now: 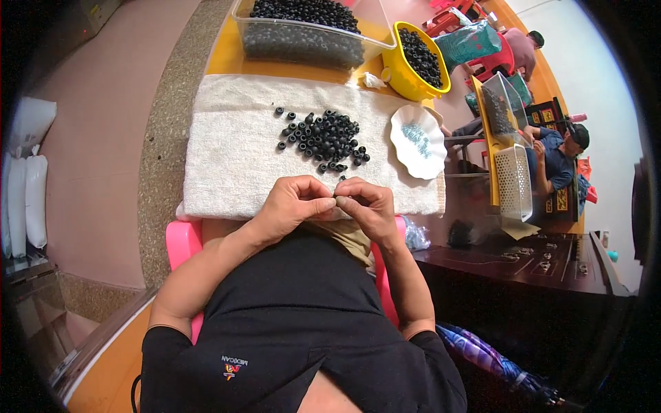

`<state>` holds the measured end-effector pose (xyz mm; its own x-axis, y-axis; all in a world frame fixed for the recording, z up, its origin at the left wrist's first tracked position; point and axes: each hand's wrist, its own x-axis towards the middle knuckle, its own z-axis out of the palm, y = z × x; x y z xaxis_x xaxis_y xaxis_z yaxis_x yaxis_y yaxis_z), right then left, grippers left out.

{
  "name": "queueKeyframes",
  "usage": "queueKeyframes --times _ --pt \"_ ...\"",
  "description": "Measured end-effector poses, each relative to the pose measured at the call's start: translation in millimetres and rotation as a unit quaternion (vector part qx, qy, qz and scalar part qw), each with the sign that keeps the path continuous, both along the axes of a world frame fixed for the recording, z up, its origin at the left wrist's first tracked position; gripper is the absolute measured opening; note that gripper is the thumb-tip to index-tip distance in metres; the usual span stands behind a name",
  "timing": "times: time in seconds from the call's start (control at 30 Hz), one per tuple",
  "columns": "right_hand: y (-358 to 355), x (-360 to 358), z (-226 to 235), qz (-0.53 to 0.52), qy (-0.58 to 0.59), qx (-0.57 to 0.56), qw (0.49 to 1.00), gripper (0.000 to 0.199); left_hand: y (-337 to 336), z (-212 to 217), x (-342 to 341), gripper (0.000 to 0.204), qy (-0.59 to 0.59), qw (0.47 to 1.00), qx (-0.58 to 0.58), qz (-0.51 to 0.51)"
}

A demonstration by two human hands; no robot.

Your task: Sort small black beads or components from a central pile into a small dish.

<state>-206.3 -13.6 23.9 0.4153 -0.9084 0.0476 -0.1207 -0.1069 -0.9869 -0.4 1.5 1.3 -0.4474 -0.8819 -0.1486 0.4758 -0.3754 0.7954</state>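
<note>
We see the left hand [295,204] and right hand [370,208] meeting, each grip pinched, contents too small to tell; black beads [330,134] lie at their twelve o'clock, white dish [430,165] at two.

One short word in white capital letters [235,360] stands on the black short-sleeved cloth shirt [289,292], lower than the fingers [323,204] and to their left, on the side of the person's body. It appears upside down, and directly under it is a small multicoloured emblem [231,372]. To the right of the fingers and a little lower, the dark brown glossy panel [482,253] bears pale curved marks [544,263]; whether these are writing, I cannot tell.
</note>
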Motion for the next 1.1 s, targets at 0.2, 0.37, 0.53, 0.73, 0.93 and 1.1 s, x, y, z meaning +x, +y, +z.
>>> queueKeyframes --times 0.2,0.37,0.53,0.73,0.93,1.1 --pt "8 5 -2 -0.034 -0.002 0.0 0.999 0.009 1 1 -1 0.009 0.003 1.0 0.012 0.01" --pt "16 9 -2 -0.064 -0.056 0.038 0.996 0.01 2 1 -1 0.009 0.004 1.0 0.012 0.009" --pt "14 9 -8 -0.074 -0.028 0.008 0.997 0.009 1 3 -1 0.008 0.016 1.0 0.02 0.015" --pt "19 16 -5 -0.101 -0.046 -0.008 0.994 0.01 2 2 -1 0.009 0.031 0.999 0.013 0.023" --pt "23 19 1 -0.096 -0.039 -0.041 0.994 0.01 2 -2 -2 0.01 0.036 0.999 0.031 0.022" --pt "24 22 1 -0.08 -0.008 -0.079 0.994 0.02 2 -5 -2 0.009 0.041 0.998 0.04 0.027"
